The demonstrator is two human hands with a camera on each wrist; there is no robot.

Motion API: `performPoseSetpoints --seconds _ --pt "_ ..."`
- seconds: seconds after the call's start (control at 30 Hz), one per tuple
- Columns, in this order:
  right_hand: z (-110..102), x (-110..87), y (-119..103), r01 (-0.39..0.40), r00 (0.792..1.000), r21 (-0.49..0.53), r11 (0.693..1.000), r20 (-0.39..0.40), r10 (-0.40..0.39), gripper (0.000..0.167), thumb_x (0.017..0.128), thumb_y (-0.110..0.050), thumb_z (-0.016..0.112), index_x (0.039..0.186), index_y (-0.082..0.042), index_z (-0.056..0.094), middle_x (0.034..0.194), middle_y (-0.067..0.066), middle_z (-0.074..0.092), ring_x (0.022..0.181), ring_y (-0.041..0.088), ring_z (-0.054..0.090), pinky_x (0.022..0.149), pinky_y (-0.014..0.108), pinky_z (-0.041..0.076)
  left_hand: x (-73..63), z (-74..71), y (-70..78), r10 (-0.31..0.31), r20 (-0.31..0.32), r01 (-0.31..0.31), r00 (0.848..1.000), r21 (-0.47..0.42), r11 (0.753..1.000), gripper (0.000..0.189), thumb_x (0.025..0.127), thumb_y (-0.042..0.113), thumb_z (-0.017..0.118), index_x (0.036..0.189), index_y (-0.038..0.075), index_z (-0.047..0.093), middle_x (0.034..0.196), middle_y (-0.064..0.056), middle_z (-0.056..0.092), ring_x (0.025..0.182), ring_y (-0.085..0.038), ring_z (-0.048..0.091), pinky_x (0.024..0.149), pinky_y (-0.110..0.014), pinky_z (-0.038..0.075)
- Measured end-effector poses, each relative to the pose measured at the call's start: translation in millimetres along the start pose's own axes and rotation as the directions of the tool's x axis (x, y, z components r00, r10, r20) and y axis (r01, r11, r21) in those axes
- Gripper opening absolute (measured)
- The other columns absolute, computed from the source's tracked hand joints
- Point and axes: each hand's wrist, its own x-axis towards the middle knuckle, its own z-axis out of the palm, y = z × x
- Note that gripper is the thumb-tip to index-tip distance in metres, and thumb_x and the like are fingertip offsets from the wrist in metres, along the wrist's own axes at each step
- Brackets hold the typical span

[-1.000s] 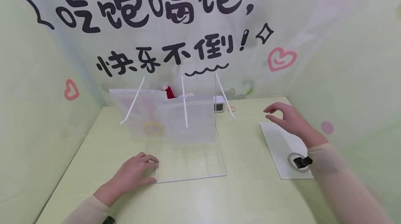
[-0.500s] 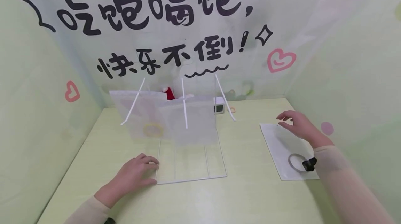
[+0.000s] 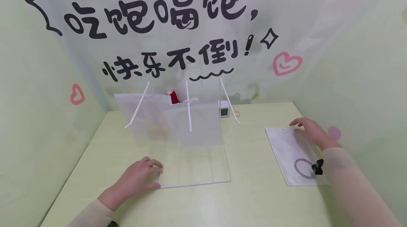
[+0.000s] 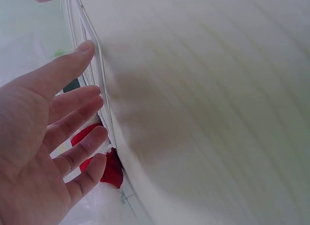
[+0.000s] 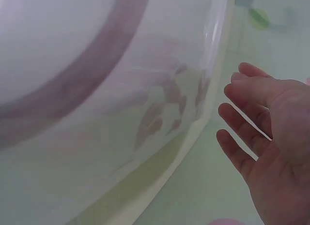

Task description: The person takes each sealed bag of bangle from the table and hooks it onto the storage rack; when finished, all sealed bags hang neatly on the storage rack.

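Left hand [image 3: 140, 177], fingers relaxed, rests against the wire rack [image 3: 194, 165] base. Right hand [image 3: 311, 132], fingers extended, touches the flat pouch [image 3: 290, 153] near the worktop's [image 3: 248, 198] right edge.

My head camera looks down across the counter [image 3: 248, 198] toward the wall; my wrist cameras sit close, one at the rack [image 4: 104, 89], one at the bag [image 5: 97, 113].

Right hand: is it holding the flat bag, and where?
Nothing is held. The right hand rests open-fingered on the flat bag's far right corner; the left hand lies beside the wire rack.
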Motion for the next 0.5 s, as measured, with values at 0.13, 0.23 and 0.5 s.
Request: performPoseSetpoints --seconds 0.13,0.23,0.5 --pt "4.5 2.5 10.1 -0.023 0.999 -0.035 0.999 0.042 0.024 0.027 0.094 0.005 0.065 0.122 0.005 0.067 0.122 0.029 0.066 0.113 0.050 0.059 0.098 0.066 0.048 -0.7 3.6 0.6 -0.003 0.003 0.003 1.000 0.000 1.000 0.045 0.076 0.045 0.088 0.112 0.019 0.080 0.123 0.010 0.071 0.106 -0.015 0.061 0.084 -0.035 0.058" --pt "6.3 4.1 16.1 -0.044 0.997 -0.048 0.998 0.062 0.047 0.028 0.095 0.003 0.065 0.122 0.005 0.067 0.122 0.029 0.067 0.113 0.050 0.059 0.098 0.067 0.048 -1.3 5.0 0.4 -0.002 -0.001 0.002 1.000 0.004 1.000 0.045 0.076 0.045 0.088 0.112 0.019 0.080 0.123 0.011 0.071 0.105 -0.014 0.060 0.084 -0.034 0.058" --pt "11.0 8.0 26.0 -0.063 0.995 -0.046 0.997 0.075 0.067 0.028 0.095 -0.003 0.066 0.123 0.003 0.067 0.115 0.027 0.068 0.109 0.047 0.061 0.096 0.066 0.049 -2.6 2.2 0.8 0.008 -0.036 -0.008 0.999 0.009 1.000 0.046 0.074 0.043 0.089 0.110 0.018 0.080 0.121 0.010 0.071 0.105 -0.015 0.060 0.083 -0.035 0.058"
